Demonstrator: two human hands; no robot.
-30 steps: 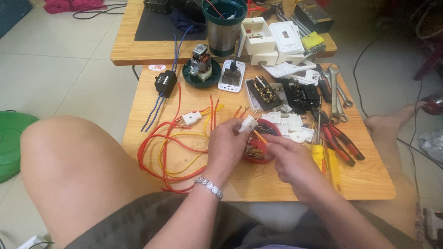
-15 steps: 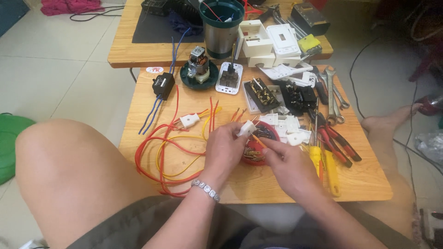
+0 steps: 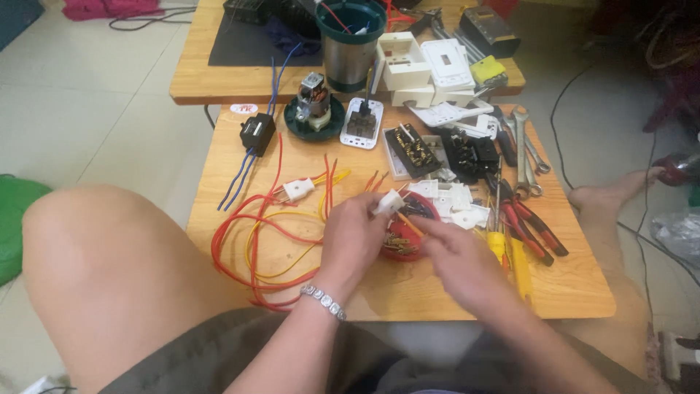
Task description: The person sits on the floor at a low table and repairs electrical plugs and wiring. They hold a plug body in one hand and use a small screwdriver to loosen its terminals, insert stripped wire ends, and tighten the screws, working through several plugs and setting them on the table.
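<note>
The left hand [image 3: 354, 237] pinches a small white connector block [image 3: 389, 201] between thumb and fingertips, a closed grip on the block. The block's long axis is tilted, its upper end pointing up and to the right toward the far right corner of the counter [image 3: 437, 292]. It is held just above the middle of the counter, over a red round dish [image 3: 405, 232] of small metal parts. The right hand [image 3: 459, 259] reaches in from the near edge with its fingers extended toward the block and the dish; whether it grips anything I cannot tell, as it is blurred. Thin orange wires [image 3: 373, 180] fan out beside the block. Toward the left edge lie loops of red and yellow wire [image 3: 251, 244] and a second white connector [image 3: 298, 189]. Near the right edge lie red-handled pliers [image 3: 532, 228] and a yellow screwdriver [image 3: 519, 266].
</note>
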